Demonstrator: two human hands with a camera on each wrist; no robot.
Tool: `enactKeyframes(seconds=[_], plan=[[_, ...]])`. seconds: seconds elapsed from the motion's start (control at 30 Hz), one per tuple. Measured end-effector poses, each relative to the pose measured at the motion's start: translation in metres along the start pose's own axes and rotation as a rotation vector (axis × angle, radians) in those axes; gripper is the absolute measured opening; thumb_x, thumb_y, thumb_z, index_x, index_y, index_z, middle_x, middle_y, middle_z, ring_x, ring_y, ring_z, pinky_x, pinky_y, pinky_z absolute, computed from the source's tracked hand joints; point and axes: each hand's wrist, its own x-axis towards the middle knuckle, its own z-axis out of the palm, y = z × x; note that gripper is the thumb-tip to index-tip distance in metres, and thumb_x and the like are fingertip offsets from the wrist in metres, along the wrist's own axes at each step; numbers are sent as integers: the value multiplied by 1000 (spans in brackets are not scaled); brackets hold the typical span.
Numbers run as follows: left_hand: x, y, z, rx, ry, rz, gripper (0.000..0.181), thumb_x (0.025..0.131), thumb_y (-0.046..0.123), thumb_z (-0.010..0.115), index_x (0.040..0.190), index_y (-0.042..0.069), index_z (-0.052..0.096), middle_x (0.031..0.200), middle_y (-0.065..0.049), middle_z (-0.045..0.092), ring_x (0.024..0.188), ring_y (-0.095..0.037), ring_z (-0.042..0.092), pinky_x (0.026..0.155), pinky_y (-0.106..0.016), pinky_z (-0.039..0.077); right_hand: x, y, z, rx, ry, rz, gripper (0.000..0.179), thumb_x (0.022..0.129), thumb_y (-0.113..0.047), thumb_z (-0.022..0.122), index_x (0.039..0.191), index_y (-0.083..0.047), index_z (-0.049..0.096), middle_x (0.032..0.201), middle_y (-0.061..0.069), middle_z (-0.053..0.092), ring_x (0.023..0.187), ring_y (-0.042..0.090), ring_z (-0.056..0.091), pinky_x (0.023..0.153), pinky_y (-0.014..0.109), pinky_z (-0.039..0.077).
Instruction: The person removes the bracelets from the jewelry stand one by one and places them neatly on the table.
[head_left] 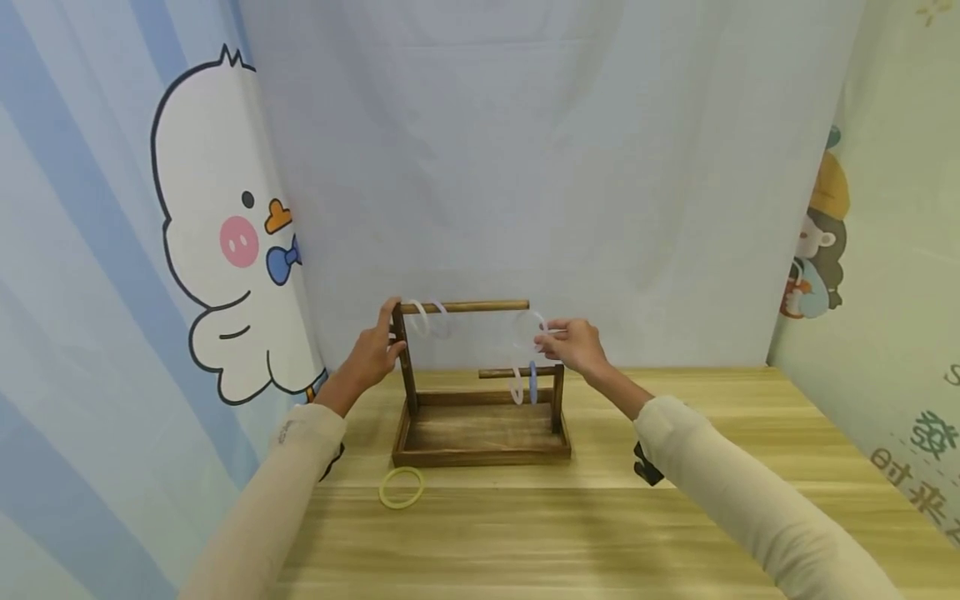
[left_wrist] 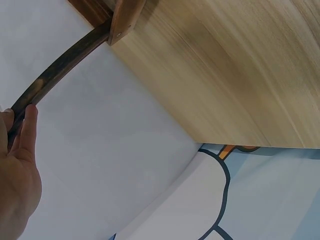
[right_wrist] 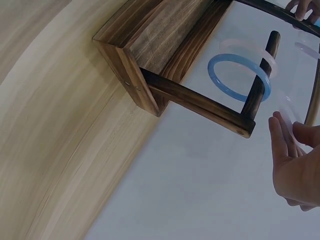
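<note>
My left hand (head_left: 372,354) grips the top of the tall post (head_left: 407,375) of a dark wooden bracelet stand; the left wrist view shows its fingers about the post (left_wrist: 62,67). My right hand (head_left: 579,343) pinches a clear, pale bangle (head_left: 542,319) by the free end of the upper bar (head_left: 487,306). Whether that bangle encircles the bar tip I cannot tell. A whitish bangle (head_left: 420,317) and a pale lavender one (head_left: 442,310) hang near the upper bar's post. On the lower bar (head_left: 495,373) hang a pale pinkish bangle (head_left: 517,390) and a blue bangle (right_wrist: 230,93).
A yellow bangle (head_left: 400,507) lies flat on the wooden table (head_left: 480,550), in front of the stand's tray (head_left: 480,457). Behind the stand hangs a pale curtain (head_left: 562,167). Printed cloths flank the table, one with a white cartoon bird (head_left: 202,183).
</note>
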Motion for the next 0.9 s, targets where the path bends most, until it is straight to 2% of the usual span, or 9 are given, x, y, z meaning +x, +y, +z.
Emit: enactKeyframes(seconds=[0.3,0.43,0.57,0.67,0.9], plan=[[3,2,-1,-2,-21,-28,76,100,-5,64,158,5,15,110,-36,69,100,-49,71,81,-55,61,-6,-7,9,-20,-36,-30,40,102,-5,66,137,13,58,113,28,73,95,31,77,88,45,61],[1,2,-2,-1,-35,-46,76,100,-5,64,158,6,16,110,-35,69,101,-48,71,81,-55,61,-7,-8,15,-6,-53,-36,39,102,-5,67,136,13,60,112,28,73,91,29,78,89,48,60],[-3,1,-4,11,-36,-66,77,101,-3,64,159,8,15,110,-35,69,100,-48,71,79,-55,61,-9,-11,22,4,-75,-39,40,101,-5,68,136,12,60,111,27,74,87,25,78,86,45,62],[0,3,-3,-2,-39,-65,77,101,-3,64,159,9,15,111,-35,69,100,-48,71,79,-55,61,-13,-13,23,-9,-84,-39,40,101,-6,68,136,12,60,111,26,74,91,31,78,83,41,63],[0,6,-5,-4,-44,-57,75,101,-3,64,158,7,16,109,-34,70,101,-48,71,81,-55,61,-16,-16,34,13,-124,-40,40,101,-3,67,136,15,58,112,28,73,99,41,74,85,43,62]])
